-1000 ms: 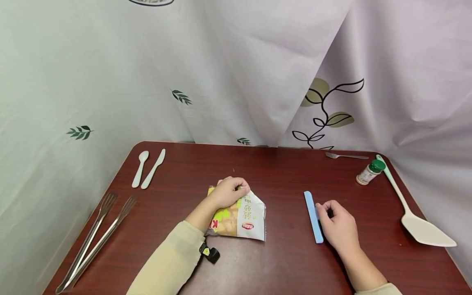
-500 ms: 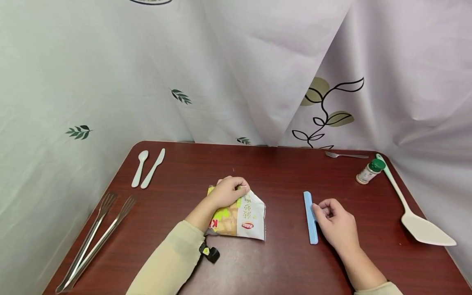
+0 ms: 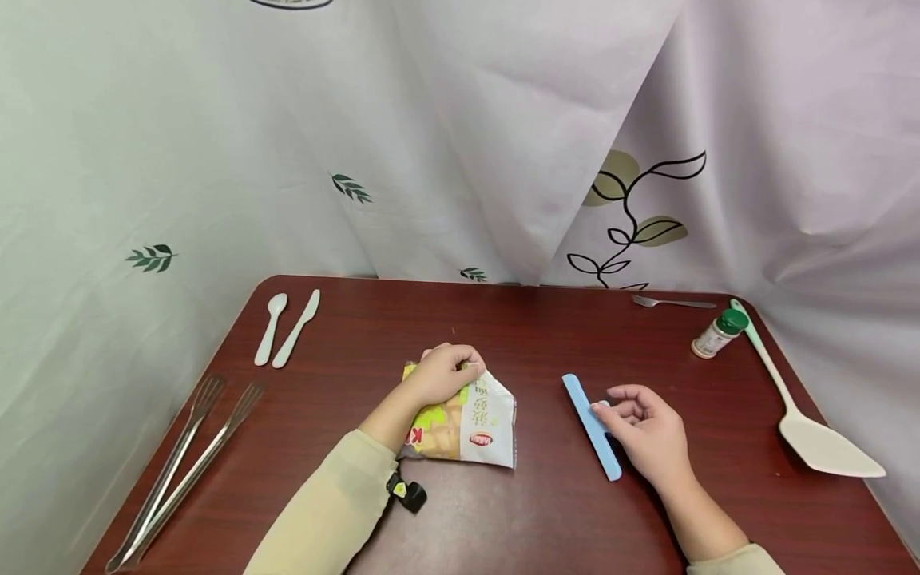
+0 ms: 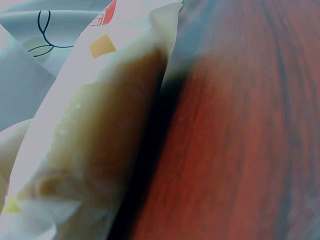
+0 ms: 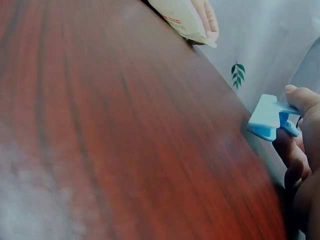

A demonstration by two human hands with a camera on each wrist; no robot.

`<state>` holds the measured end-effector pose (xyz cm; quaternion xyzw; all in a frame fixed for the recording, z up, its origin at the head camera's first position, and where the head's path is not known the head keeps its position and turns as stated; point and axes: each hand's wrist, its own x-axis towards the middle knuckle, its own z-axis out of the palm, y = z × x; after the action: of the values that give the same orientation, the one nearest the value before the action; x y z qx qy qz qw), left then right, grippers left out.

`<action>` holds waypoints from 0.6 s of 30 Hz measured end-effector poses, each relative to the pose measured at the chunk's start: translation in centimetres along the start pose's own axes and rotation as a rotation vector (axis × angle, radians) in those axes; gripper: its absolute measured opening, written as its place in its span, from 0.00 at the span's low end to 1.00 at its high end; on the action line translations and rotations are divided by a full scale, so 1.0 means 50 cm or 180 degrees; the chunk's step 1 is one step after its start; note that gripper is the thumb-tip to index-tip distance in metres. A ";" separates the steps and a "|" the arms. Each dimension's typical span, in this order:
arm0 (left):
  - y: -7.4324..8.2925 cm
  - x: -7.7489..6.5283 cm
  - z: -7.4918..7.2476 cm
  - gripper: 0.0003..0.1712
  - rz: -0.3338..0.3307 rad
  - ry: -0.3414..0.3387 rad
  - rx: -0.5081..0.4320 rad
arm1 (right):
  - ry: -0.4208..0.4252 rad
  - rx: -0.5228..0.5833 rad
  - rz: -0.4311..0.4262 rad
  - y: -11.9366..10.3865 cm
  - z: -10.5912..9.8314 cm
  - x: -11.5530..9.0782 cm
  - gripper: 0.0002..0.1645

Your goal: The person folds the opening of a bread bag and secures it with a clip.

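In the head view a yellow and white snack bag (image 3: 490,427) lies on the table, its upper right corner folded over. My left hand (image 3: 442,375) rests over its far edge, fingers curled and pinching the folded part. The bag (image 4: 95,125) fills much of the left wrist view, blurred up close. To the right, my right hand (image 3: 652,435) holds a long light-blue bag clip (image 3: 591,427) by its handle, between thumb and fingers. The right wrist view has the clip (image 5: 265,116) end-on with its jaws apart, the thumb on one handle tab. The clip is apart from the bag.
Metal tongs (image 3: 183,479), a white spoon (image 3: 270,329) and a white knife (image 3: 296,329) lie at the left of the table (image 3: 532,527). A fork (image 3: 672,303), a green-capped seasoning jar (image 3: 719,334) and a spatula (image 3: 819,443) lie at the right. A curtain (image 3: 467,144) hangs behind.
My right hand has moved slightly left with the clip, whose far end has swung left so that it lies more slanted. The thumb has come onto the clip's handle. My left hand and the bag stay put.
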<state>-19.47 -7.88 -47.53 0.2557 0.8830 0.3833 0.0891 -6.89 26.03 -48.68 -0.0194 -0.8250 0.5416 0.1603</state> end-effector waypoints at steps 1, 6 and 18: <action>0.000 0.001 -0.001 0.08 0.0001 -0.0004 0.0007 | -0.0037 0.0118 0.0043 -0.001 0.001 0.001 0.18; 0.000 -0.001 -0.002 0.07 0.0008 -0.0001 0.0019 | -0.0209 0.0366 0.0179 -0.007 0.002 0.002 0.17; -0.001 -0.001 0.000 0.09 0.0011 0.0008 0.0017 | -0.0326 0.0227 -0.0024 -0.007 0.017 0.016 0.12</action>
<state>-19.46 -7.92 -47.57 0.2570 0.8837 0.3814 0.0866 -7.82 25.28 -48.46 0.0172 -0.8123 0.5704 0.1205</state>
